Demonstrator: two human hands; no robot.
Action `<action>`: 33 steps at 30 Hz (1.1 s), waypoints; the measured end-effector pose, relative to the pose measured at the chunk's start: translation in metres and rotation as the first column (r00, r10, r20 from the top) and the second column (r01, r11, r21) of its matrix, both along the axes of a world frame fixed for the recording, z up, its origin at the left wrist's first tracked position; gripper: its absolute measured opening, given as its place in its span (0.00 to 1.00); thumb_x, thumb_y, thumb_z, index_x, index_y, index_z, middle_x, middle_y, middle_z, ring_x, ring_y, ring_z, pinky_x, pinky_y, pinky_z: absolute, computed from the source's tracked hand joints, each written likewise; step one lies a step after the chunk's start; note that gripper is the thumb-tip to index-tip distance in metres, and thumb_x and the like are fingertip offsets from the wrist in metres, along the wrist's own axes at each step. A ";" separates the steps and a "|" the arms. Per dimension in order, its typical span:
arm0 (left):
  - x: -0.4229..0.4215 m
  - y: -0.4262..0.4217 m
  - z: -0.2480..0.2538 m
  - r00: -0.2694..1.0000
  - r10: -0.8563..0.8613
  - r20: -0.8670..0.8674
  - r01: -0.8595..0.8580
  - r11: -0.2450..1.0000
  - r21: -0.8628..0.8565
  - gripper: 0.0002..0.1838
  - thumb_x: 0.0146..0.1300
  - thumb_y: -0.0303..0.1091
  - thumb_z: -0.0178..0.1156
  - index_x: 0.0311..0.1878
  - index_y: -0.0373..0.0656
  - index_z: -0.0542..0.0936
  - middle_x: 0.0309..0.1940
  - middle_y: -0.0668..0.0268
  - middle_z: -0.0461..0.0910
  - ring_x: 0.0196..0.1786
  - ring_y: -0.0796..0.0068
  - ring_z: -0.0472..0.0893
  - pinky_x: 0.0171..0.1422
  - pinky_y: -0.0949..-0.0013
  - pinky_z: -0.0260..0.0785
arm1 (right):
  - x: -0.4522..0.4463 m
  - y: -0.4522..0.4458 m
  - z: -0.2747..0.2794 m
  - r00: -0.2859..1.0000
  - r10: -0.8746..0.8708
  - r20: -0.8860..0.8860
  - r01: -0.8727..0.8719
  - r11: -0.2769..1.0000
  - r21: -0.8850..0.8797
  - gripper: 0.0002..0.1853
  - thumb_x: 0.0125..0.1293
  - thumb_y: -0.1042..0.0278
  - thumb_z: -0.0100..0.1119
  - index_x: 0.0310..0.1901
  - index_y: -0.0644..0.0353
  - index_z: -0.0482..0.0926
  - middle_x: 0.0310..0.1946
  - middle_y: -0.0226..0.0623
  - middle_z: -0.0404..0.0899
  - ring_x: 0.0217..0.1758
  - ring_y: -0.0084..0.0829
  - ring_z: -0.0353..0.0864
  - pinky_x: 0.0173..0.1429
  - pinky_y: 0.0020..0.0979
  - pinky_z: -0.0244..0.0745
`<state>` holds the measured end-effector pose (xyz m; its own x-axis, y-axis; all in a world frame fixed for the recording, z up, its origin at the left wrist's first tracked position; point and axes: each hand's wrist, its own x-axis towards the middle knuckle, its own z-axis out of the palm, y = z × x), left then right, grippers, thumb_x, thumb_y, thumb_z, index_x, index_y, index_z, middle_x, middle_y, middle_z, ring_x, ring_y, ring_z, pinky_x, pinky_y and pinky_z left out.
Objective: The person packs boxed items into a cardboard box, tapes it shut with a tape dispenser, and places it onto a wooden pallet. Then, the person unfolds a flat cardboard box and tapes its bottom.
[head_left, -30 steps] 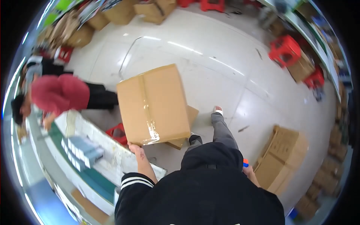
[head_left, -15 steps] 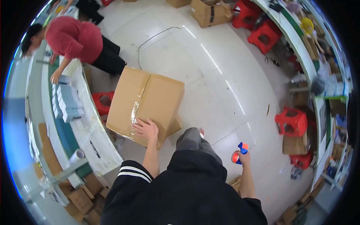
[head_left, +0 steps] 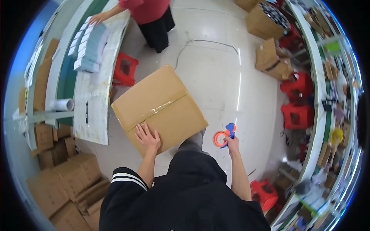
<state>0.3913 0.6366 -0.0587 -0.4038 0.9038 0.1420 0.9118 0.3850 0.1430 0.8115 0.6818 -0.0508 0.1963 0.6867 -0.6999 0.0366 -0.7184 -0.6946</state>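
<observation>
A large cardboard box [head_left: 175, 121], with clear tape along its top seam, is in front of my body, slightly to the left. My left hand [head_left: 148, 139] lies on its top near the close edge, fingers spread, just beside the taped seam. Off the right side of the box, my right hand [head_left: 232, 144] is wrapped round the handle of a blue and orange tape dispenser [head_left: 216, 141]. The dispenser is held in the air, apart from the box.
To the left, a worktable [head_left: 92, 115] carries stacked small boxes [head_left: 90, 50], a marker [head_left: 86, 111] and a white roll [head_left: 63, 104]. Another person [head_left: 152, 17] stands beyond it. Red stools [head_left: 125, 70], stacked cartons [head_left: 77, 175] and a right-hand bench [head_left: 317, 100] surround the floor.
My view has turned, and the box now appears rotated. My right hand has brought the tape dispenser closer to the box. The left hand stays on the top of the box.
</observation>
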 end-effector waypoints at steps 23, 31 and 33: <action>0.105 -0.068 -0.014 0.032 0.605 0.796 -0.958 0.247 -0.149 0.40 0.52 0.37 0.75 0.65 0.34 0.65 0.63 0.46 0.66 0.66 0.50 0.70 0.68 0.56 0.64 | -0.129 0.101 0.028 0.353 0.931 0.095 -0.934 0.344 0.101 0.23 0.44 0.68 0.67 0.46 0.66 0.80 0.39 0.44 0.85 0.43 0.35 0.84 0.53 0.35 0.77; 0.042 -0.099 -0.012 0.133 0.631 0.764 -0.932 0.341 -0.120 0.39 0.49 0.35 0.77 0.62 0.35 0.68 0.57 0.49 0.74 0.60 0.52 0.76 0.63 0.56 0.69 | -0.148 0.038 0.015 0.318 0.942 0.107 -0.946 0.308 0.096 0.25 0.44 0.61 0.73 0.45 0.64 0.81 0.39 0.45 0.84 0.44 0.40 0.84 0.52 0.37 0.77; 0.014 -0.116 -0.004 0.193 0.599 0.777 -0.913 0.400 -0.082 0.39 0.48 0.35 0.77 0.61 0.35 0.68 0.56 0.50 0.76 0.59 0.54 0.77 0.63 0.57 0.70 | -0.162 0.003 0.014 0.290 0.952 0.100 -0.955 0.281 0.096 0.25 0.45 0.57 0.74 0.44 0.63 0.81 0.38 0.45 0.83 0.44 0.41 0.84 0.52 0.38 0.77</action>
